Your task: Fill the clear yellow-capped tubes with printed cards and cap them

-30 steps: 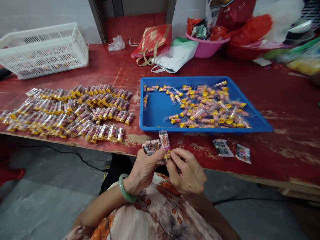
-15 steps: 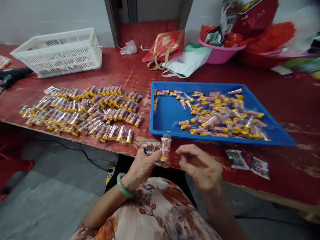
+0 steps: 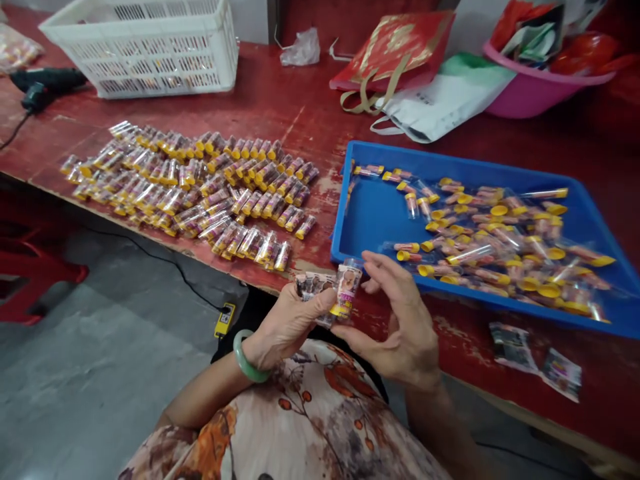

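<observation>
My left hand (image 3: 287, 327), a green bangle on its wrist, is closed around a sheaf of printed plastic sleeves (image 3: 314, 284). Under its thumb it also pins a small clear tube with a yellow end (image 3: 347, 288), wrapped in a printed sleeve and nearly upright. Just to the right, my right hand (image 3: 400, 327) is open, its thumb near the tube's bottom and its fingertips near the top; whether they touch it I cannot tell. Beyond, unsleeved yellow-capped tubes (image 3: 493, 230) lie loose in a blue tray (image 3: 367, 217). Rows of sleeved tubes (image 3: 190, 183) lie to the left.
Two stacks of printed sleeves (image 3: 515, 347) lie in front of the tray on the red table (image 3: 280, 100). Behind are a white crate (image 3: 165, 57), a heat gun (image 3: 47, 83), a red gift bag (image 3: 395, 50), a white bag (image 3: 445, 100) and a pink basin (image 3: 540, 90).
My right hand has come left to the tube, its fingers spreading apart. My left hand keeps its hold. The view has shifted left and down, so the table things appear further right and higher.
</observation>
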`<state>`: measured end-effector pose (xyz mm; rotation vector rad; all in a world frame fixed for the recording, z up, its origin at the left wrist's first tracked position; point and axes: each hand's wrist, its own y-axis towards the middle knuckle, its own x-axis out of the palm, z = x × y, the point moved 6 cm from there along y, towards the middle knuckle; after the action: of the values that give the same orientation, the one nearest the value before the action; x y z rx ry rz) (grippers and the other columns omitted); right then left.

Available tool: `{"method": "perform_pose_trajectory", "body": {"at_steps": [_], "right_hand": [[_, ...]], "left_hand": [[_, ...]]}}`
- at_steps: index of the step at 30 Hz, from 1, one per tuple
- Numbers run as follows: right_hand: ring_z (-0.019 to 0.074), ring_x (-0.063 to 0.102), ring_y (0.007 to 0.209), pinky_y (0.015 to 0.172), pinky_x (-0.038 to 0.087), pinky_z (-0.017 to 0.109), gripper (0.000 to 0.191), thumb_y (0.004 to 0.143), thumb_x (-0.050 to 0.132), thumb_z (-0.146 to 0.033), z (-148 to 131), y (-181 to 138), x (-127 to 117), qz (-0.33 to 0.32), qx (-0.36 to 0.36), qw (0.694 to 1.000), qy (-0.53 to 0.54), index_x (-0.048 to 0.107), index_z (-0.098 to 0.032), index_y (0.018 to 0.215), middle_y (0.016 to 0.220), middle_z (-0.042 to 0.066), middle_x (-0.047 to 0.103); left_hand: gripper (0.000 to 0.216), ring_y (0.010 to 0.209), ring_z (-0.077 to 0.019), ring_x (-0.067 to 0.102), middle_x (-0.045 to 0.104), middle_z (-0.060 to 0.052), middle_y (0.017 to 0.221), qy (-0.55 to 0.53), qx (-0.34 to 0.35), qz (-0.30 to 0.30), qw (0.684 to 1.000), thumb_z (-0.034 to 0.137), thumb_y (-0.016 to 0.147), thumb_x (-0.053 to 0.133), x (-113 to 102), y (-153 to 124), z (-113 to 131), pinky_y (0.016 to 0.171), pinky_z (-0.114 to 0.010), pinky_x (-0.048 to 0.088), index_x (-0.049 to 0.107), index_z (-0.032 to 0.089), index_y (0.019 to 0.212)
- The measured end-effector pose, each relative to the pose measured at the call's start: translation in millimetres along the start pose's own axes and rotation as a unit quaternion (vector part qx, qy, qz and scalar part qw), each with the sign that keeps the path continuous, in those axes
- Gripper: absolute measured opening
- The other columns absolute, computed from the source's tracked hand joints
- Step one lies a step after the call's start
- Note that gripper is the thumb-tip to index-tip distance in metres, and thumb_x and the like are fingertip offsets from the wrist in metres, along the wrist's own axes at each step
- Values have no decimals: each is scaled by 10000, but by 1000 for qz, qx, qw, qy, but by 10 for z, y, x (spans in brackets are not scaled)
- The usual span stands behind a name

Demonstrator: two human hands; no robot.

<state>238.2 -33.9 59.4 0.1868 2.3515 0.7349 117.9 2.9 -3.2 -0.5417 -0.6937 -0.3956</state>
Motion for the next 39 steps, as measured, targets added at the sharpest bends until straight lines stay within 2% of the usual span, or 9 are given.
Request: {"method": "perform_pose_trajectory", "body": {"at_steps": [3,8,10,14,17,22,29,39], "right_hand": [[346,510,1206,932,497,535,741,713,731,-216,-78,23,91,26,-27,997,-61,423,-210,1387,1366,159,484],[306,573,1089,859,535,455,687,656,740,-125,-184,-50,168,120,-72,976,-167,524,-209,1303,1281,125,540],[311,569,1103,882,522,471,714,656,735,-131,-197,-17,194,105,-79,978,-159,500,-196,1327,1277,135,546],[353,491,1234,934,479,542,779,691,690,-182,-148,158,218,-6,-62,995,-78,381,-171,1406,1381,181,474],[334,518,1202,950,464,538,730,687,676,-166,-113,224,198,-41,-54,997,-38,419,-178,1370,1308,162,541],[332,535,1159,935,459,529,687,665,637,-139,-99,184,209,-21,-58,998,-21,463,-145,1330,1269,177,545],[324,545,1146,922,458,533,683,671,599,-132,-124,158,200,-9,-67,997,-32,453,-171,1337,1256,158,555],[322,554,1131,911,469,520,682,676,612,-139,-110,155,225,-14,-65,997,-38,452,-185,1338,1255,147,555]], "left_hand": [[240,672,-116,589,668,-26,774,-1,26,-6,1000,314,720,773,-19,-14,57,687,-257,476,693,139,864],[206,714,-126,600,671,-29,811,0,11,45,999,306,738,756,-98,-43,81,718,-268,477,697,148,855],[202,728,-128,604,675,-30,818,0,9,43,999,308,741,752,-107,-49,88,735,-270,474,702,152,859],[159,735,-134,612,690,-32,847,13,27,8,1000,279,773,724,-95,-50,107,757,-289,476,711,163,880],[157,752,-141,621,698,-33,862,16,34,-7,999,268,775,723,-88,-50,109,775,-299,482,719,168,895],[172,757,-137,622,703,-35,870,13,29,-14,999,270,780,718,-78,-54,97,779,-299,490,723,169,920],[232,723,-133,618,706,-32,853,19,6,2,1000,321,746,748,-89,-72,68,718,-275,486,728,177,927],[189,734,-138,605,683,-29,829,19,27,-5,999,308,766,728,-84,-64,98,737,-283,475,714,160,882]]}}
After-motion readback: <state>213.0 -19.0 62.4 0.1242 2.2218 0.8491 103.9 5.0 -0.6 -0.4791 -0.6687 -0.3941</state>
